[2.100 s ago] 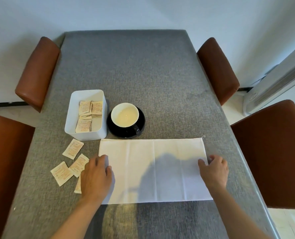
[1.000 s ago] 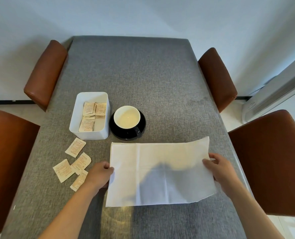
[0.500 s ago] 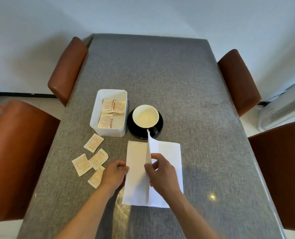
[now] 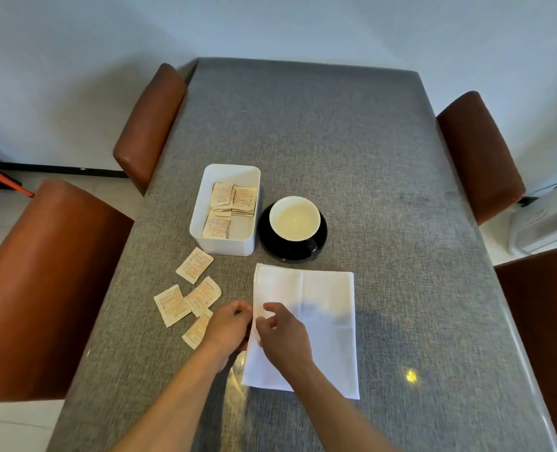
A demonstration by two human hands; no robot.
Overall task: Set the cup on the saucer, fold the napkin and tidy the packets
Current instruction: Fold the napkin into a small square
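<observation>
Napkin (image 4: 319, 318) lies flat on the grey table (image 4: 336, 141) in front of you, folded to a tall rectangle with creases showing across it. Your left hand (image 4: 228, 327) and right hand (image 4: 283, 334) meet at its left edge, side by side and nearly touching. Your right hand rests on the cloth with its fingers curled at that edge; your left hand sits at the edge from the table side with its fingers (image 4: 241, 308) bent in. Both appear to pinch the edge, but motion blur prevents a firm finding on the grip.

Cup (image 4: 294, 217), white inside, stands on the black saucer (image 4: 290, 252) just beyond the napkin's far edge. White box (image 4: 225, 246) sits immediately left of the saucer, with several packets (image 4: 230, 203) stacked inside it.

Four loose packets (image 4: 194, 265) lie on the table between the box and your left hand; the nearest one (image 4: 196, 331) is partly covered by that hand.

Brown chairs (image 4: 49, 282) stand along both sides of the table.
</observation>
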